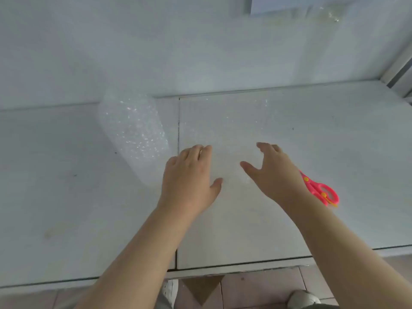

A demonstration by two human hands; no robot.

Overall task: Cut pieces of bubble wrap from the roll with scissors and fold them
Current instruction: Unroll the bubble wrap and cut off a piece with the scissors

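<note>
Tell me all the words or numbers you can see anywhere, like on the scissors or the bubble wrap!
There are none to read.
Pink scissors: no words or numbers show on the handles.
Bubble wrap roll: only shiny bubbles, no label.
Flat bubble wrap sheet under the left hand and right hand: plain.
White table: only small dark specks, no writing.

Both forearms are bare, no sleeves, watch or rings on the left hand [189, 175] or right hand [276, 172]; light shoes [303, 297] below.
</note>
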